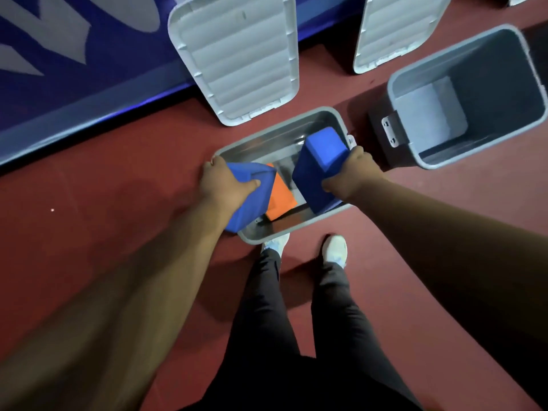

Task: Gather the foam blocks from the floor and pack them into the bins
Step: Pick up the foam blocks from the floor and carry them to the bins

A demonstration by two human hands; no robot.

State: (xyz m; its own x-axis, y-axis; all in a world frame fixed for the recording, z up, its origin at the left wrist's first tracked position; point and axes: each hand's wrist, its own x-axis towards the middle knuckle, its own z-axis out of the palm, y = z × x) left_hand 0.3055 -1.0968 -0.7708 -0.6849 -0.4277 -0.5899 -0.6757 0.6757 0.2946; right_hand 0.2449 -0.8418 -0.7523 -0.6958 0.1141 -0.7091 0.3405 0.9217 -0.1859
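Nearest the camera, the person's legs in dark trousers (267,315) stand on the red floor (98,209), with the right white shoe (336,249) in full view and the left white shoe (277,241) partly hidden behind the rim of a bin.

Just past the shoes sits the near grey bin (268,240), open at the top. Both bare arms reach down over it. The left hand (224,185) grips a blue foam block (252,206), fingers curled round its upper end; the block is tilted and lies across the bin's left rim, part inside and part over the edge. The right hand (354,173) grips a second blue foam block (320,169) from its right side, and this one stands tilted over the right half of the bin, its lower end down by the near rim. Between the two blue blocks an orange foam block (281,198) lies on the bottom of the bin, touching the left blue block.

Further off to the right, a second grey bin (510,84) stands near the first.

Beyond them, two grey lids (237,54) (397,31) lean underside out against a blue mat (74,84) with pale lettering.
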